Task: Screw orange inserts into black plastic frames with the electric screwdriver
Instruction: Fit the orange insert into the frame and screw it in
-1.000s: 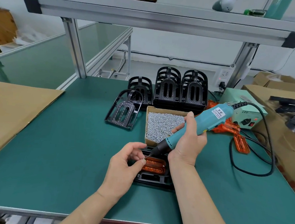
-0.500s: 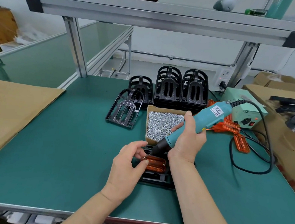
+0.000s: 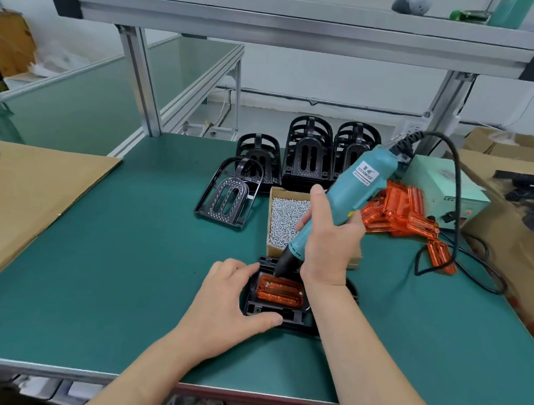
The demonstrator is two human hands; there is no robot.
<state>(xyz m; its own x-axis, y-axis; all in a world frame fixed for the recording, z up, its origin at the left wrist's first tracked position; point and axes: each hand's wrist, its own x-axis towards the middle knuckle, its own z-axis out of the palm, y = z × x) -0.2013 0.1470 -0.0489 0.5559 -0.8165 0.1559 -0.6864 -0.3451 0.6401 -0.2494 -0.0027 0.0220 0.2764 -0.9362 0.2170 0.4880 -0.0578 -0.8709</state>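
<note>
A black plastic frame point(image 3: 269, 318) lies on the green mat near the front edge, with an orange insert point(image 3: 279, 293) seated in it. My left hand point(image 3: 231, 298) grips the frame's left side, thumb along its near edge. My right hand point(image 3: 328, 242) holds the teal electric screwdriver point(image 3: 353, 190) nearly upright, its black tip touching the insert's far left corner. A cardboard box of silver screws point(image 3: 285, 218) sits just behind the frame. Loose orange inserts point(image 3: 399, 209) are piled to the right, and more black frames point(image 3: 308, 151) stand at the back.
One black frame point(image 3: 226, 196) leans left of the screw box. A pale green power supply point(image 3: 442, 187) sits at the right with the screwdriver's black cable point(image 3: 455, 223) looping over the mat. A cardboard sheet point(image 3: 20, 195) covers the left side. Cardboard boxes point(image 3: 513, 221) border the right edge.
My left hand dropped from the screwdriver tip onto the frame's left side. The screwdriver tilted more upright and its tip came down onto the orange insert.
</note>
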